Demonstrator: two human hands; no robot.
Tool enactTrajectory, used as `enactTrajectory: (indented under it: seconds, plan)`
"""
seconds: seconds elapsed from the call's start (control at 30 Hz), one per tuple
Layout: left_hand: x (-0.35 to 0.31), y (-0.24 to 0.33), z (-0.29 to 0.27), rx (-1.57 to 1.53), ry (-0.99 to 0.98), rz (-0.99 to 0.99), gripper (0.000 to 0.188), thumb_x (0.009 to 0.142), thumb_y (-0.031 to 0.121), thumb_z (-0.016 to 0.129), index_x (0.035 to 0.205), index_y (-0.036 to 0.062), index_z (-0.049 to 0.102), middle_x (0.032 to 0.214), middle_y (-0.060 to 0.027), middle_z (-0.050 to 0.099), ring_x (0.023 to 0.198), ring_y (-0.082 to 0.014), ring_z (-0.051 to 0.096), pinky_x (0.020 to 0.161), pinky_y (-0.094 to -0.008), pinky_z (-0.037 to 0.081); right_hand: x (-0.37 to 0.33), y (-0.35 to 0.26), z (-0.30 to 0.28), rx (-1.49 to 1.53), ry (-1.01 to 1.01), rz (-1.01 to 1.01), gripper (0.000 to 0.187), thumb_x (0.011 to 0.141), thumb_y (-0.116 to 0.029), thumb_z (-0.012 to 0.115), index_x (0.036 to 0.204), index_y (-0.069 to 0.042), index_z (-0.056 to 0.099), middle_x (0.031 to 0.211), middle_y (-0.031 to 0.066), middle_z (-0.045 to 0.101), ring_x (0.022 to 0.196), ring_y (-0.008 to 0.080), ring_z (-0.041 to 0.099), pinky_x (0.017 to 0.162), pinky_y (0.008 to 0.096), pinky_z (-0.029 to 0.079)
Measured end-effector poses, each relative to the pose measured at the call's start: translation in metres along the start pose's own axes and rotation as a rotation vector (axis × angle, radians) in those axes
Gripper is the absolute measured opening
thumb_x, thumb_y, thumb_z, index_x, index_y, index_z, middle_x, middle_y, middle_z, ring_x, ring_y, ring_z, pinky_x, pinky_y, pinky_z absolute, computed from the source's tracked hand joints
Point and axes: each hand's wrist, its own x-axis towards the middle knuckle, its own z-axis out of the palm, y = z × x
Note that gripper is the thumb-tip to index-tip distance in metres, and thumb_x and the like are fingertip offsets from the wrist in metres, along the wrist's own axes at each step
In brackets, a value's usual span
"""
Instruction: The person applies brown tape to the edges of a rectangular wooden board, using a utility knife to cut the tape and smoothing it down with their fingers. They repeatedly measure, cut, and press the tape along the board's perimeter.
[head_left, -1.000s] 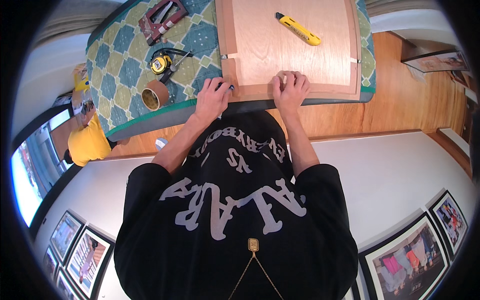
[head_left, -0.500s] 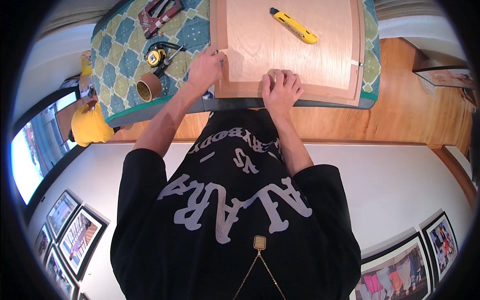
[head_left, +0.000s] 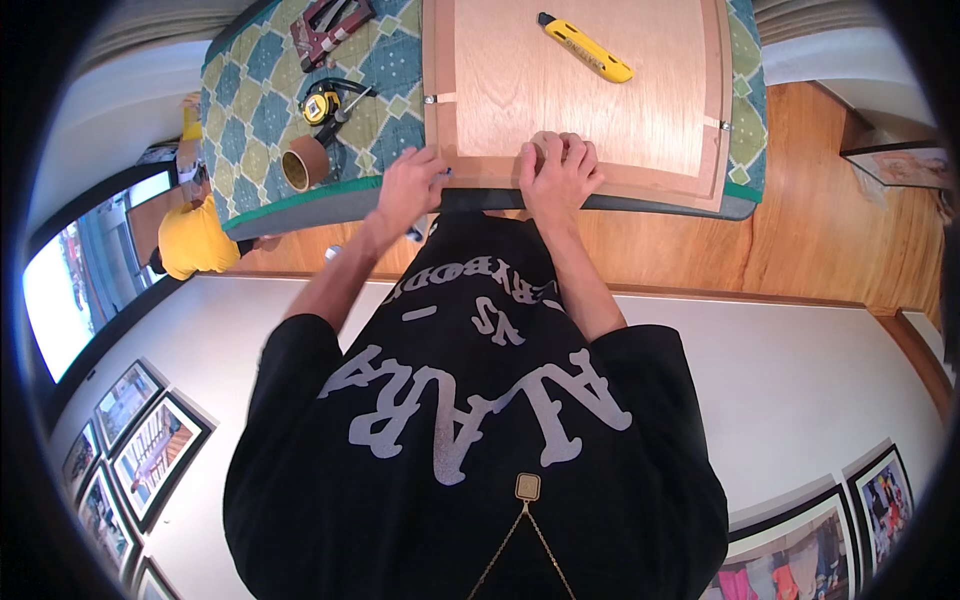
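Note:
A wooden panel (head_left: 580,120) edged with brown paper tape (head_left: 640,185) lies on the table before me, like the back of a picture frame. My right hand (head_left: 560,180) rests over its near edge, fingers bent and apart on the wood, holding nothing. At the panel's near left corner is my left hand (head_left: 410,188), its fingers pinched together; a tiny bluish bit shows at the fingertips, too small to name. Small metal fittings sit on the left side (head_left: 431,99) and right side (head_left: 725,125). A yellow utility knife (head_left: 588,48) lies on the panel.
Left on the patterned quilted cover (head_left: 250,125) are a staple gun (head_left: 330,30), a tape measure (head_left: 320,103), a screwdriver (head_left: 340,118) and a roll of brown tape (head_left: 305,164). A person in yellow (head_left: 195,240) is at far left. A framed picture (head_left: 895,165) leans at right.
My left hand has moved from the fitting on the panel's left side down toward the near corner, uncovering that fitting. My right hand stays at the near edge. The view has shifted slightly.

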Motion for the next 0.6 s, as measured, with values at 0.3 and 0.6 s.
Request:
enactTrajectory:
  seconds: [0.3, 0.6]
  plan:
    - [0.038, -0.016, 0.005, 0.037, 0.136, -0.011, 0.015, 0.079, 0.011, 0.068, 0.093, 0.0067, 0.070, 0.087, -0.0109, 0.062, 0.084, -0.0333, 0.058, 0.072, -0.0442, 0.049, 0.001, 0.001, 0.000, 0.004, 0.046, -0.047, 0.027, 0.085, -0.032, 0.067, 0.105, -0.015, 0.062, 0.111, 0.0068, 0.054, 0.111, 0.0286, 0.048, 0.086, 0.0469, 0.034]
    - [0.084, -0.024, 0.002, 0.089, 0.304, 0.116, 0.016, 0.077, 0.008, 0.065, 0.092, 0.0083, 0.067, 0.083, -0.0098, 0.061, 0.080, -0.0325, 0.057, 0.068, -0.0427, 0.050, -0.001, -0.001, 0.001, -0.026, 0.043, -0.045, 0.029, 0.084, -0.034, 0.068, 0.106, -0.015, 0.063, 0.112, 0.0074, 0.055, 0.114, 0.0297, 0.048, 0.087, 0.0476, 0.035]
